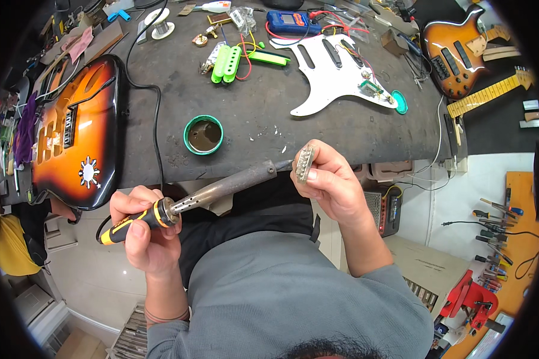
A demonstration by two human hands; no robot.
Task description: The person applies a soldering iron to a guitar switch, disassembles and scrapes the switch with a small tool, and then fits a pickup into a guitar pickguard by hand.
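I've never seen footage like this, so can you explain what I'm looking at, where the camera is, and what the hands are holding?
The single round picture comes from a fisheye camera on a person's head, looking down. The left hand grips a soldering iron by its yellow and black handle. Its tip meets a small metal part pinched in the right hand. On the dark workbench lie a sunburst guitar body, a white pickguard, green pickups, a blue meter and a small green tin.

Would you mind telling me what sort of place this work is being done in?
Most likely a guitar repair workshop. A sunburst guitar body lies on the dark workbench, a white pickguard trails wires, and the left hand holds a soldering iron.
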